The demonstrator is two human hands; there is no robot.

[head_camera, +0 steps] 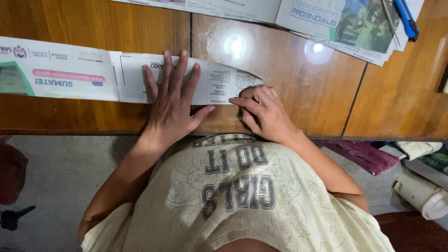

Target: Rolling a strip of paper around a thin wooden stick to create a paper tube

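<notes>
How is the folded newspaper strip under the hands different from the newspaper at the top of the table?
The folded newspaper strip is long, narrow and pressed flat by the left hand and right hand. The newspaper at the top is wider, untouched, with a blue cutter on it. Both lie on the wooden table.

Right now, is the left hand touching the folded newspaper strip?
Touching: the head view shows the left hand pressed flat, fingers spread, on the folded newspaper strip.
</notes>
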